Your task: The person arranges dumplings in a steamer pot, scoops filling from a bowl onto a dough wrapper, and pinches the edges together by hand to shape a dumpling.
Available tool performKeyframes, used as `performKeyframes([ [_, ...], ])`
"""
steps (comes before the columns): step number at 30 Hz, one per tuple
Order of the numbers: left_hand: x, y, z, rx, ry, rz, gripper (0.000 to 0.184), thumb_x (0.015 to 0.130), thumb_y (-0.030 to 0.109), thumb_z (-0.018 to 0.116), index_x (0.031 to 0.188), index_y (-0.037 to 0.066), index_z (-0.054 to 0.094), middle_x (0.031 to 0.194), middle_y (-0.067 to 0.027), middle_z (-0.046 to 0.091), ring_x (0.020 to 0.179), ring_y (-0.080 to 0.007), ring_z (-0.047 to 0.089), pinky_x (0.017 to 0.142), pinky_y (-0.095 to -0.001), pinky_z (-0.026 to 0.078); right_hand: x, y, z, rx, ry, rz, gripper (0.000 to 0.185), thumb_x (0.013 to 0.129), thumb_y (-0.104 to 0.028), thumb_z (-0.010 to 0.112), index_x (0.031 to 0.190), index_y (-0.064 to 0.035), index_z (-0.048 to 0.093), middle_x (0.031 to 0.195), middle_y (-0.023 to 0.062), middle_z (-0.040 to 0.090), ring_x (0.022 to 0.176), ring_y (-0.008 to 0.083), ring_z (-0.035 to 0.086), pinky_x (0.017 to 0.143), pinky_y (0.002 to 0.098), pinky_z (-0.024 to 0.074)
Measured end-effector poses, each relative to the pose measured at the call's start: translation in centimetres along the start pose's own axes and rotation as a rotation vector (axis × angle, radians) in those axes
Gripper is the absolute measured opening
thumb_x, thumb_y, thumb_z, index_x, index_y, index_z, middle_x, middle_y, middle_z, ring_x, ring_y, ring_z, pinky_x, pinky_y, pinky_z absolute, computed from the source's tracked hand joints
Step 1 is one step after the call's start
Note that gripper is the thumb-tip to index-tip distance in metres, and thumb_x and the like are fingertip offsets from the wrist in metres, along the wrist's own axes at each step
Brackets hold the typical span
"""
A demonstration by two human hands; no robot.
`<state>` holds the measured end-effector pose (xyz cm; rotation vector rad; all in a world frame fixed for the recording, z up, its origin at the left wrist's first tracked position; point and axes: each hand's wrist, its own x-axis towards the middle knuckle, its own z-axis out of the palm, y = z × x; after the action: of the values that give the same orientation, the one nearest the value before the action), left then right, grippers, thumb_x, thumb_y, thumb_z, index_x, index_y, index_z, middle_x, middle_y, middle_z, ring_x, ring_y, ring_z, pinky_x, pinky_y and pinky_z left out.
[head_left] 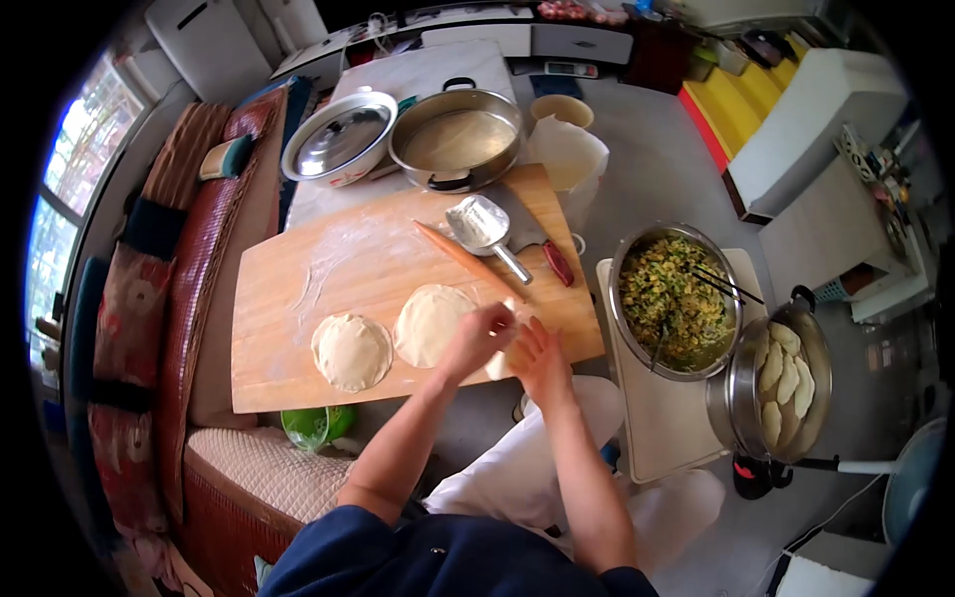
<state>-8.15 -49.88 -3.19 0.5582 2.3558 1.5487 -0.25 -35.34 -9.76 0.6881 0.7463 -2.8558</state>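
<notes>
The left hand (482, 336) and the right hand (542, 360) are close together over the near edge of the big wooden board (284, 289). The left hand has its fingers curled in, and I cannot tell if it grips anything. The right hand is open, with its fingers a bit apart. A small bit of dough (497, 366) shows pale just under the hands, but they hide part of it.

The big dough round (430, 323) lies flat on the board, just beside the left hand. The small dough round (352, 353) lies to the left of it, near the board's edge. Its rim looks wavy.

The rolling pin (463, 259) lies on a slant past the hands. The metal scoop (480, 224) sits next to it with white flour in it. The red-handled knife (558, 264) is to the right of the scoop.

Past the board are a wide pan (458, 139) and a bowl with a lid (338, 139). On the right, a metal bowl (621, 310) holds chopped green and yellow food (674, 298), with black chopsticks (731, 286) in it. Beside it, a pot (820, 398) holds pale folded dumplings (784, 383).
</notes>
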Motion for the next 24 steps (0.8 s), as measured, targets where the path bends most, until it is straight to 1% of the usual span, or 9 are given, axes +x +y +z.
performKeyframes([
  [2,0.1,4.8,2.2,-0.094,-0.157,0.095,0.022,0.084,0.010,0.072,0.102,-0.002,0.066,0.095,-0.0119,0.070,0.084,-0.0168,0.068,0.078,-0.0317,0.055,-0.6,-1.2,0.8,0.177,-0.110,0.003,0.054,0.106,-0.049,0.038,0.141,-0.0083,0.048,0.135,0.0085,0.055,0.121,0.0206,0.054,0.107,0.0419,0.0411],
  [4,1.4,5.2,3.7,-0.323,-0.218,0.037,0.021,0.092,0.009,0.066,0.111,0.001,0.064,0.101,-0.0068,0.068,0.092,-0.0140,0.065,0.083,-0.0298,0.054,-0.4,-3.0,-0.2,0.173,-0.196,-0.172,0.041,0.103,-0.038,0.051,0.130,-0.0065,0.052,0.120,0.0078,0.061,0.110,0.0236,0.060,0.102,0.0430,0.0458],
  [7,3.6,3.9,6.3,-0.684,0.023,-0.047,0.031,0.102,0.025,0.054,0.124,0.003,0.060,0.119,-0.0082,0.065,0.109,-0.0199,0.061,0.094,-0.0347,0.050,-1.2,-7.1,-1.0,-0.618,-0.113,-0.680,0.037,0.091,-0.018,0.065,0.125,-0.0096,0.054,0.113,0.0033,0.061,0.104,0.0166,0.059,0.093,0.0392,0.0489],
  [9,4.3,4.6,10.0,-1.007,0.025,-0.172,0.041,0.104,0.036,0.049,0.130,0.005,0.056,0.129,-0.0061,0.060,0.120,-0.0204,0.053,0.104,-0.0382,0.041,-2.1,-10.6,-1.1,-0.096,0.090,-0.378,0.034,0.101,-0.024,0.051,0.133,-0.0112,0.054,0.122,-0.0001,0.060,0.110,0.0180,0.058,0.099,0.0394,0.0448],
  [11,4.5,7.5,12.6,-1.423,-0.072,-0.324,0.057,0.104,0.052,0.039,0.142,0.010,0.048,0.149,-0.0026,0.046,0.141,-0.0218,0.033,0.118,-0.0429,0.023,-1.7,-12.5,0.5,-1.206,0.210,-0.930,0.038,0.101,-0.024,0.051,0.135,-0.0066,0.053,0.134,0.0075,0.057,0.122,0.0259,0.055,0.107,0.0368,0.0402],
  [12,5.2,6.5,14.2,-1.681,-0.180,-0.286,0.052,0.105,0.047,0.039,0.143,0.013,0.048,0.147,-0.0056,0.050,0.139,-0.0249,0.040,0.117,-0.0444,0.029,-0.3,-12.6,-0.8,-1.111,0.104,-1.115,0.039,0.100,-0.020,0.054,0.136,-0.0052,0.053,0.136,0.0106,0.056,0.126,0.0287,0.053,0.108,0.0357,0.0394],
  [13,5.7,6.1,15.1,-1.859,-0.226,-0.263,0.049,0.105,0.044,0.040,0.143,0.014,0.048,0.146,-0.0069,0.051,0.136,-0.0268,0.044,0.115,-0.0457,0.033,-2.0,-13.8,1.1,-1.498,0.231,-1.214,0.039,0.094,-0.012,0.060,0.132,-0.0025,0.057,0.133,0.0156,0.057,0.127,0.0299,0.053,0.108,0.0358,0.0403],
  [18,7.7,10.3,15.2,-1.951,-0.206,-0.158,0.043,0.105,0.034,0.040,0.142,0.013,0.048,0.145,-0.0116,0.051,0.132,-0.0321,0.050,0.109,-0.0518,0.043,-7.3,-22.6,-2.7,-1.637,0.486,-1.137,0.021,0.085,-0.005,0.066,0.106,-0.0079,0.072,0.101,0.0108,0.067,0.098,0.0320,0.063,0.087,0.0409,0.0512],
  [24,12.0,10.4,16.4,-2.136,-0.163,-0.205,0.047,0.102,0.032,0.045,0.137,0.001,0.048,0.140,-0.0151,0.054,0.129,-0.0354,0.051,0.111,-0.0535,0.041,-7.8,-23.9,-10.2,-2.008,0.116,-0.603,0.020,0.079,-0.001,0.067,0.094,-0.0116,0.075,0.085,0.0071,0.063,0.088,0.0267,0.063,0.075,0.0396,0.0525],
])
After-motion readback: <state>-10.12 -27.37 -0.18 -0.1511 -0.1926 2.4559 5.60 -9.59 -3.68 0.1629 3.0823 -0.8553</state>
